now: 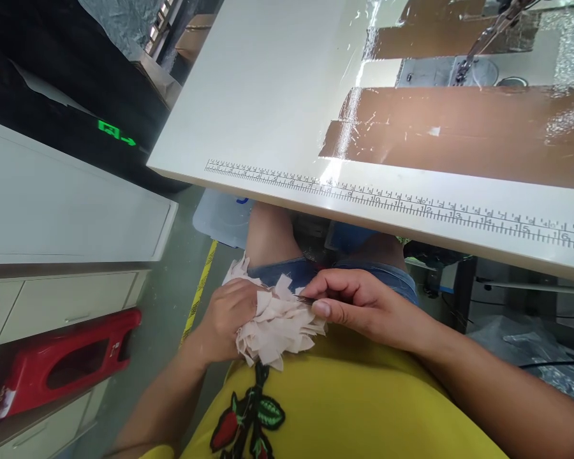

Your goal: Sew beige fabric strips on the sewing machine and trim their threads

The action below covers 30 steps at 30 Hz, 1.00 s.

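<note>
In my lap, a bunched piece of cream fabric (278, 322) with many loose strips or ruffled edges rests against the yellow shirt. My left hand (233, 317) is closed round its left side, with more cloth showing above the knuckles. From the right, my right hand (351, 299) pinches a small thin dark metal tool (307, 299) between thumb and fingers. Its tip reaches in among the strips at the top right of the bundle. Most of the tool is hidden by the fingers, so its exact kind does not show.
A white sewing table (268, 95) with a printed ruler edge lies ahead of my lap, brown tape (449, 127) on its top. The sewing machine's needle area (463, 70) is at the far right. Left stand pale drawers (67, 306) and a red plastic stool (71, 363).
</note>
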Each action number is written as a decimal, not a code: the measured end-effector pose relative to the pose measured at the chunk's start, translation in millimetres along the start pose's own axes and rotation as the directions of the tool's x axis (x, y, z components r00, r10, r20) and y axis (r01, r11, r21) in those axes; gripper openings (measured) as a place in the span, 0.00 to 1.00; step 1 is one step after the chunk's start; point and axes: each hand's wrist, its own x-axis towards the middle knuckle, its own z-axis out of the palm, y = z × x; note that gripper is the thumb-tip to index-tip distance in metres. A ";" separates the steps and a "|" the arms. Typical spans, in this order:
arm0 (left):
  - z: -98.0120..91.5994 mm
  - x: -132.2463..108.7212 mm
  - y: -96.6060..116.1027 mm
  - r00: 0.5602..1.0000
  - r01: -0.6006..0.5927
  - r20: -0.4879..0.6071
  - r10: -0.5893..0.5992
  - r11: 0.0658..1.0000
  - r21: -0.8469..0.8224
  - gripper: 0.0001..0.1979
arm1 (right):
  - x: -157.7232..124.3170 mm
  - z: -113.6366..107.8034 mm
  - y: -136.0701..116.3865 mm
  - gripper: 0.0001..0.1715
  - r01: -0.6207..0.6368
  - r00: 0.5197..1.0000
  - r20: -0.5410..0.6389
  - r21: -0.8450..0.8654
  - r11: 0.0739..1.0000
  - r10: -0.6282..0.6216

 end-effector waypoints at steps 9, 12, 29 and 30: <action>1.0 -0.1 -1.3 1.000 -0.014 -0.008 0.014 1.000 -0.013 0.11 | -4.5 -9.6 8.8 0.16 0.018 1.000 -0.020 -0.054 0.998 -0.019; 1.3 -1.0 -1.4 1.000 -0.011 -0.003 0.011 1.000 -0.006 0.11 | -5.2 -9.3 7.7 0.16 0.022 1.000 -0.004 -0.070 0.997 -0.023; 3.4 -0.8 -2.2 1.000 -0.012 -0.002 0.012 1.000 0.003 0.11 | -0.9 -2.0 1.0 0.16 0.094 0.991 -0.077 -0.141 0.985 -0.106; 3.4 -0.7 -2.2 1.000 -0.017 -0.005 0.017 1.000 0.004 0.11 | -1.5 -2.8 0.4 0.16 0.099 0.989 -0.098 -0.135 0.986 -0.113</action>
